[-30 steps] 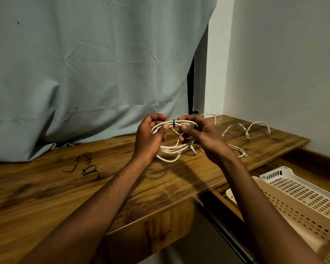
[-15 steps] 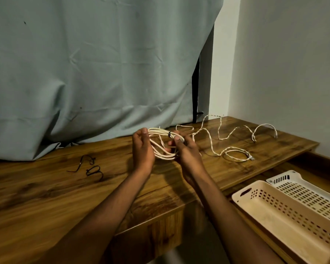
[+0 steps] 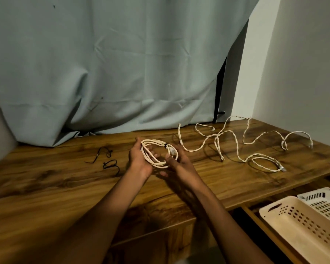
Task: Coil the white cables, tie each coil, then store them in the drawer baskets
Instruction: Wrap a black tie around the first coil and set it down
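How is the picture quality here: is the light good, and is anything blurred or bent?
Head view: the light is dim and warm. The hands cast soft shadows on the wooden desk. The forearms near the bottom edge are dark and slightly blurred. The coiled white cable, held between left hand and right hand, is fairly sharp. The wide lens bends the curtain edges.

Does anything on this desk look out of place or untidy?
Yes. Loose white cables sprawl uncoiled over the desk at right, and black ties lie scattered at left. Only the coil in both hands is tied.
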